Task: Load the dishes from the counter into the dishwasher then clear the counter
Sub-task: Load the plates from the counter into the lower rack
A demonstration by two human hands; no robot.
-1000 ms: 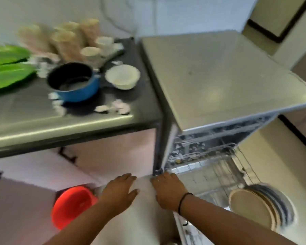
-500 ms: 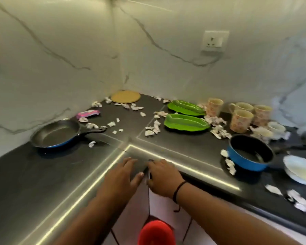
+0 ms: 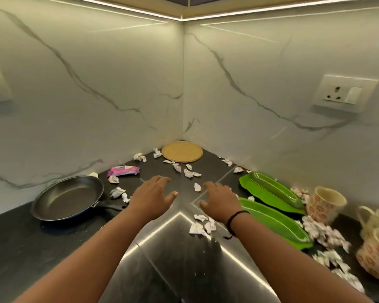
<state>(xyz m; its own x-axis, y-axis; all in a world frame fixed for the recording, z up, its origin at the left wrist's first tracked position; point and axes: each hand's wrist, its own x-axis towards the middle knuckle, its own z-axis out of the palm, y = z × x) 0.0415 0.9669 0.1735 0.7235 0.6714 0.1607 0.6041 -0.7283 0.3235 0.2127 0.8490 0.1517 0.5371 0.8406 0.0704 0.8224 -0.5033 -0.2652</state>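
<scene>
Both my hands reach out over the dark corner counter (image 3: 26,248), holding nothing. My left hand (image 3: 150,196) hovers with relaxed fingers just right of a black frying pan (image 3: 68,197). My right hand (image 3: 219,201), with a black band at the wrist, is spread beside two green leaf-shaped plates (image 3: 274,221). A round tan plate (image 3: 182,151) lies in the far corner beyond both hands. Patterned mugs (image 3: 328,202) stand at the right edge. The dishwasher is out of view.
Crumpled paper scraps (image 3: 202,225) are scattered across the counter, thickest near the mugs. A pink wrapper (image 3: 123,171) lies behind the pan. Marble walls close the corner, with a wall socket (image 3: 346,92) on the right wall.
The view swung from the open dishwasher up to the counter corner. Both hands moved from the counter's front edge forward over the counter, towards the far corner.
</scene>
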